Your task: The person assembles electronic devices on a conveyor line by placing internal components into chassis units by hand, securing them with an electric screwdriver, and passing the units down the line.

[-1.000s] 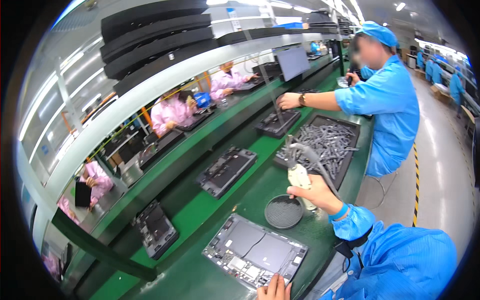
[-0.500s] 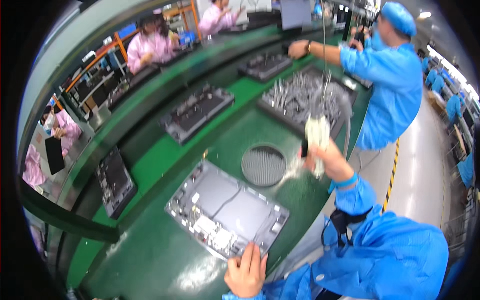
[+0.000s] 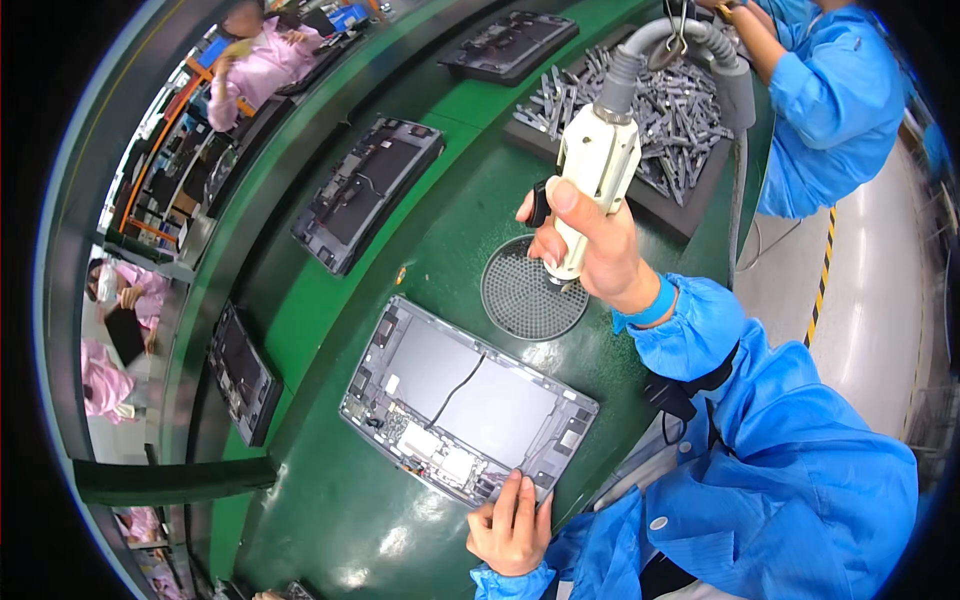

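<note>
An opened laptop base (image 3: 515,412), grey with a circuit board and a black cable showing, lies on the green bench in front of me. My left hand (image 3: 510,530) rests on its near right corner, fingers stretched out over the edge. My right hand (image 3: 605,250) is closed round a white electric screwdriver (image 3: 600,155), whose grey hose rises from its upper end. The screwdriver's tip is over the right side of a round, gridded dark dish (image 3: 515,300); whether it touches the dish I cannot tell.
Behind the screwdriver, a dark tray (image 3: 660,205) holds a heap of grey metal strips. Several more opened laptop bases, one of them (image 3: 365,195) straight across, lie along the green strip. A co-worker in a blue smock (image 3: 840,105) stands at the right; people in pink work across the line.
My right hand has brought the screwdriver left and down over the round dish. My left hand stays on the laptop base. The whole view has shifted.
</note>
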`<state>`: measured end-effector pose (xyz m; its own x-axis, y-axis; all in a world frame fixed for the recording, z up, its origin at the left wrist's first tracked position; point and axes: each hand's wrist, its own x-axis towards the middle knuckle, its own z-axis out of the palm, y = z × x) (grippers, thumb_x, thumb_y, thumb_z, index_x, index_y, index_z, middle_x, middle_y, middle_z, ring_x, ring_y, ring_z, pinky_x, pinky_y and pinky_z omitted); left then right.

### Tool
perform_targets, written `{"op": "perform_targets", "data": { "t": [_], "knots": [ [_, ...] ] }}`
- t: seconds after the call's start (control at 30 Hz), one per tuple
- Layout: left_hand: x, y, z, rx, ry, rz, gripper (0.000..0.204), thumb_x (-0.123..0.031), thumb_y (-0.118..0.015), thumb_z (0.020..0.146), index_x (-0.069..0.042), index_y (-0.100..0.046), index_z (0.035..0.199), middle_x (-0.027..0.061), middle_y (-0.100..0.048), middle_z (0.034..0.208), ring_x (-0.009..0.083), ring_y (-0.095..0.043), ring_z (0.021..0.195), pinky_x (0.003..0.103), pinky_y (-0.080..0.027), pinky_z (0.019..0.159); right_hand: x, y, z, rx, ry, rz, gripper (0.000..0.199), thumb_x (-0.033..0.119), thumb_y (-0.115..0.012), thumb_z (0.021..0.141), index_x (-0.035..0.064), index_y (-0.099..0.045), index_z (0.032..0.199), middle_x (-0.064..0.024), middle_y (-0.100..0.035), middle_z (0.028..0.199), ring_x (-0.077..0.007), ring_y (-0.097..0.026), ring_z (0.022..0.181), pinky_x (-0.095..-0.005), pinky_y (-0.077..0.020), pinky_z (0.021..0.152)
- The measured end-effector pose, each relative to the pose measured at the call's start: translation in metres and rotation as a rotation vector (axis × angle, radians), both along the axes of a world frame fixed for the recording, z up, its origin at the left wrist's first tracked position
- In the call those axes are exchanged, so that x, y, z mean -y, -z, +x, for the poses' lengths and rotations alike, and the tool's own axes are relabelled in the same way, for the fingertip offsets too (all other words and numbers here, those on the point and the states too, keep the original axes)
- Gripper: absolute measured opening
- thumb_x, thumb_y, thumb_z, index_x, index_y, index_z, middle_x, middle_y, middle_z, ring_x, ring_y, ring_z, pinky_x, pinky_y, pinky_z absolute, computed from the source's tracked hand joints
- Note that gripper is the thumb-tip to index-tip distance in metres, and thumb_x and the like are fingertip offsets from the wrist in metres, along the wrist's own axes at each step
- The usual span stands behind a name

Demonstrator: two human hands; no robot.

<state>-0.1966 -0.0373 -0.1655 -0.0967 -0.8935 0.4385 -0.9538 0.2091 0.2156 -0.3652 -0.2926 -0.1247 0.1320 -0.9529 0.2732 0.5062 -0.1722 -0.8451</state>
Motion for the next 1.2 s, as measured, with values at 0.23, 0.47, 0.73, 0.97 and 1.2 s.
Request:
{"op": "perform_targets", "data": {
  "t": [0.23,0.47,0.73,0.97,1.2],
  "knots": [
    [0.004,-0.001,0.002,-0.017,0.002,0.019,0.033,-0.015,-0.079,0.059,-0.006,-0.070,0.090,0.0064,-0.067,0.100,0.0236,-0.048,0.067,0.032,-0.042,0.056,0.007,0.001,0.011,0.077,0.077,0.016,0.033,0.031,-0.071,0.079,0.0007,-0.059,0.080,-0.0004,-0.050,0.052,-0.0072,-0.046,0.043,-0.0239,-0.0435,0.046],
    [0.004,-0.003,0.003,-0.022,-0.001,0.023,0.032,-0.016,-0.078,0.060,-0.007,-0.070,0.089,0.0057,-0.068,0.099,0.0231,-0.048,0.067,0.031,-0.043,0.056,0.008,0.002,0.012,0.021,0.063,0.018,0.030,0.029,-0.071,0.080,0.0014,-0.059,0.076,-0.0002,-0.049,0.052,-0.0070,-0.044,0.043,-0.0240,-0.0408,0.044],
    [0.003,-0.006,-0.001,-0.037,0.000,0.051,0.038,-0.012,-0.078,0.055,-0.007,-0.071,0.091,0.0049,-0.068,0.100,0.0211,-0.049,0.067,0.028,-0.043,0.056,0.007,0.002,0.010,0.023,0.066,0.045,0.030,0.029,-0.072,0.078,0.0012,-0.059,0.077,-0.0014,-0.051,0.054,-0.0079,-0.047,0.042,-0.0241,-0.0439,0.046],
    [0.005,-0.002,0.007,-0.076,0.000,0.034,0.041,-0.010,-0.078,0.053,-0.007,-0.070,0.092,0.0016,-0.066,0.102,0.0190,-0.049,0.064,0.026,-0.044,0.052,0.007,0.017,0.013,-0.007,0.057,-0.162,0.025,0.027,-0.052,0.092,0.0024,-0.047,0.095,-0.0194,-0.059,0.089,-0.0152,-0.056,0.051,-0.0316,-0.0537,0.055],
    [0.000,0.002,0.013,-0.148,-0.023,-0.074,0.042,-0.012,-0.079,0.050,-0.006,-0.068,0.091,-0.0004,-0.065,0.104,0.0151,-0.045,0.061,0.023,-0.044,0.049,-0.052,-0.018,0.011,0.143,-0.155,-0.108,0.064,0.060,-0.043,0.088,-0.0029,-0.054,0.098,-0.0014,-0.047,0.053,-0.0130,-0.047,0.049,-0.0303,-0.0452,0.058]
  ]
}}
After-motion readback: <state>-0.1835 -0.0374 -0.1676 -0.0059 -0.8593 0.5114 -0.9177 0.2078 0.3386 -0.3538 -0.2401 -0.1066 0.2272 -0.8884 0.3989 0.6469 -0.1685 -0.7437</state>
